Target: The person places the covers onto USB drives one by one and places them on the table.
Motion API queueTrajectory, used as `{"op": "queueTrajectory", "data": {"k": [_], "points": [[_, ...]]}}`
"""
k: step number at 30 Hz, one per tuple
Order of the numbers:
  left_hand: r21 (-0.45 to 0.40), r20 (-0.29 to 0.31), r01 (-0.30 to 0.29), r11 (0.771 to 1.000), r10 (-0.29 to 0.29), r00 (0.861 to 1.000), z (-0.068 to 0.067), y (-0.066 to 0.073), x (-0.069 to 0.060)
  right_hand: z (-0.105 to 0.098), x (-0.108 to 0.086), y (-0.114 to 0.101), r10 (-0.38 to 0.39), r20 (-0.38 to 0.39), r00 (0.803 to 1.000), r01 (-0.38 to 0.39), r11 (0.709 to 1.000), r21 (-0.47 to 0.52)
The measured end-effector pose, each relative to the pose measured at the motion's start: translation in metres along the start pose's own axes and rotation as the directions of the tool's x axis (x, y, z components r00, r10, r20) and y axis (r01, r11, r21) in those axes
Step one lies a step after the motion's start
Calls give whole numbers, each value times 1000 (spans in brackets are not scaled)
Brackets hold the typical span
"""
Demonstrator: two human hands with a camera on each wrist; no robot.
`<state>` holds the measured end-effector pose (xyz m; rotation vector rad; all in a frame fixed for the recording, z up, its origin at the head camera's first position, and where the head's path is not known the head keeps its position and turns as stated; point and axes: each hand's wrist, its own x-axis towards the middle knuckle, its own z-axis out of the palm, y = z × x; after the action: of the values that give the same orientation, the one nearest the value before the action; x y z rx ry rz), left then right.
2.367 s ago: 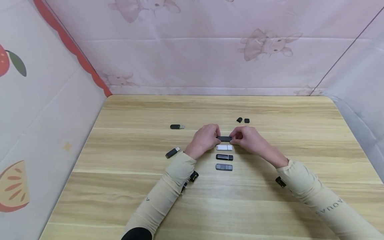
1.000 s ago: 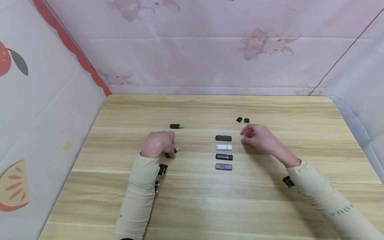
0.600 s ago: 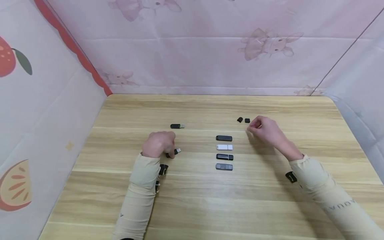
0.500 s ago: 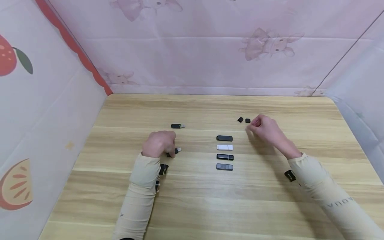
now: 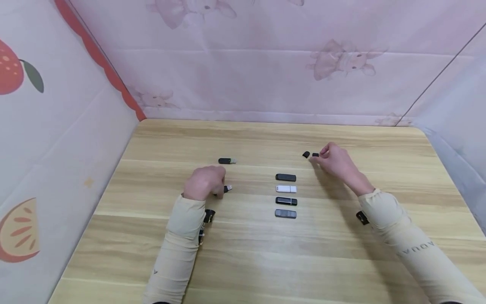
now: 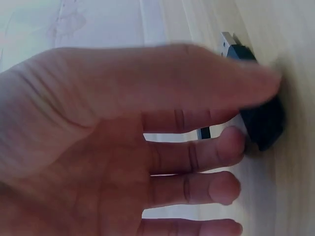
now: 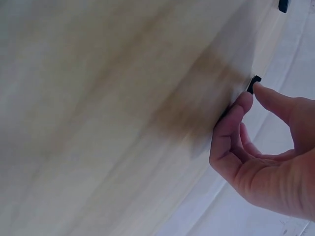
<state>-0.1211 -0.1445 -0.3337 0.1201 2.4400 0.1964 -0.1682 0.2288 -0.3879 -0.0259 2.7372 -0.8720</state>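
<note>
My left hand pinches a black USB stick between thumb and index finger, low over the table. The stick's bare metal plug points to the right, and most of its body is behind the fingers in the head view. My right hand has its thumb and index fingertip on either side of a small black USB cap, pinching it at the table. A second, rounded black cap lies just left of it. Another uncapped black USB stick lies beyond the left hand.
Between the hands, a column of capped USB sticks lies on the wooden table: a black one, a white one, a black one with a silver band and a grey one. Patterned cloth walls stand behind.
Both hands have let go of the far black USB stick in the column. The left hand moved left and took the uncapped stick; the right moved away to the square cap.
</note>
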Motion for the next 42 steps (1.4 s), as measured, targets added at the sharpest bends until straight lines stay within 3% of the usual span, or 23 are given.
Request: {"op": "queueTrajectory", "data": {"k": [6,18,23,26,31,36,42], "points": [[-7,-26,-18,1000,18,1000,2,0,1,1,4,-2,-3,5,1000,4,1000,-4],[-41,-114,-123,992,118,987,-3,-3,5,-1,2,1,-46,-41,998,46,999,-14],[-81,-118,-210,974,200,973,-1,-1,12,-2,-4,0,-45,-56,997,47,998,34],[-142,-155,-324,935,303,940,2,1,18,-3,-9,-4,-67,-68,995,69,997,28],[-290,-226,-477,830,425,877,9,10,30,-3,-17,-12,-154,-75,985,156,987,22],[-370,-330,-513,775,406,852,14,21,36,-1,-26,-22,-191,-48,980,195,976,94],[-446,-481,-543,712,321,816,21,36,43,5,-33,-28,-187,12,982,180,959,217]]}}
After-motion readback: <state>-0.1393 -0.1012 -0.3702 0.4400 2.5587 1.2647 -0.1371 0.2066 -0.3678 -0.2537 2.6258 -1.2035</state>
